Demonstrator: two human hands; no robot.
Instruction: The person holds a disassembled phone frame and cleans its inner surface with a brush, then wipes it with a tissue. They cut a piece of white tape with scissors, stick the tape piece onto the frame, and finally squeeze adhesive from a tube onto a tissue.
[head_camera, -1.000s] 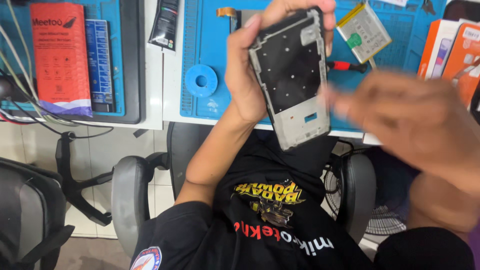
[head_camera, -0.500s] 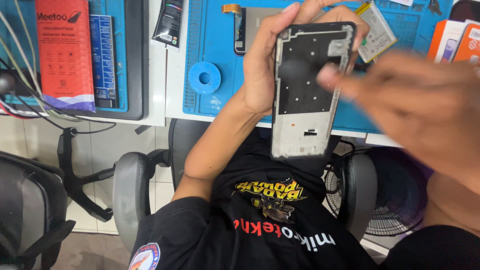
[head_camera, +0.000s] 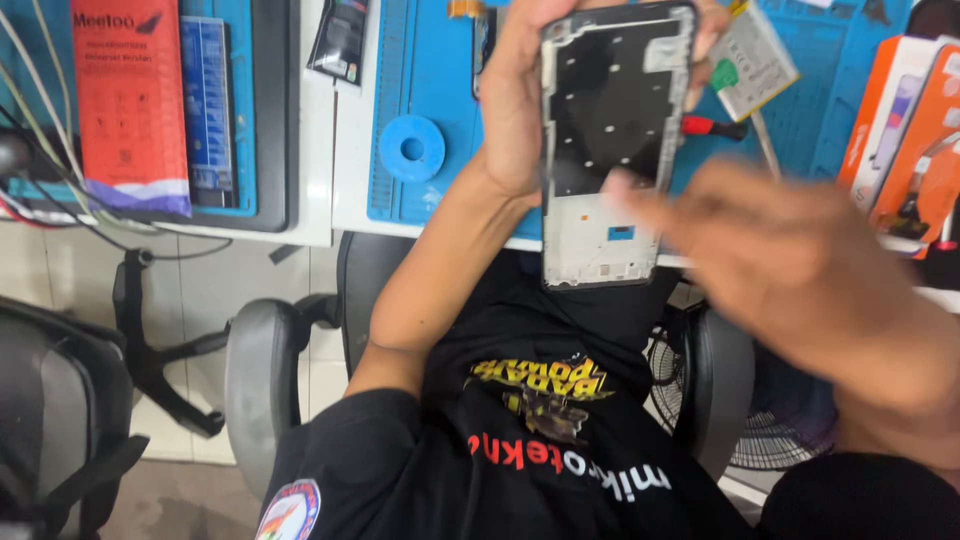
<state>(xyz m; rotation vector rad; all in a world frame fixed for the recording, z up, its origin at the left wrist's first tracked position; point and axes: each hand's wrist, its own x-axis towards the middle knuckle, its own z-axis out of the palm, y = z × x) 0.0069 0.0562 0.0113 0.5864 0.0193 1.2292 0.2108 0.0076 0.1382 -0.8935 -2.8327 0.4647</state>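
Note:
My left hand (head_camera: 515, 110) grips a bare phone mid-frame (head_camera: 610, 130) by its left edge. It holds the frame upright above the desk edge, with the dark inner face toward me and a white strip at the bottom. My right hand (head_camera: 790, 270) is blurred at the right. Its fingers are apart, and one fingertip reaches the frame's right edge near the lower half. It holds nothing that I can see.
On the blue work mat (head_camera: 430, 60) lie a blue tape roll (head_camera: 412, 149), a phone battery (head_camera: 750, 60) and a red-handled screwdriver (head_camera: 712, 127). A red package (head_camera: 128, 100) lies at the left, orange boxes (head_camera: 905, 140) at the right. Chair armrests (head_camera: 258, 370) and a floor fan (head_camera: 770, 440) are below.
My left hand has raised the phone frame and turned it more upright. My right hand has swung in from the right toward the frame's lower right edge.

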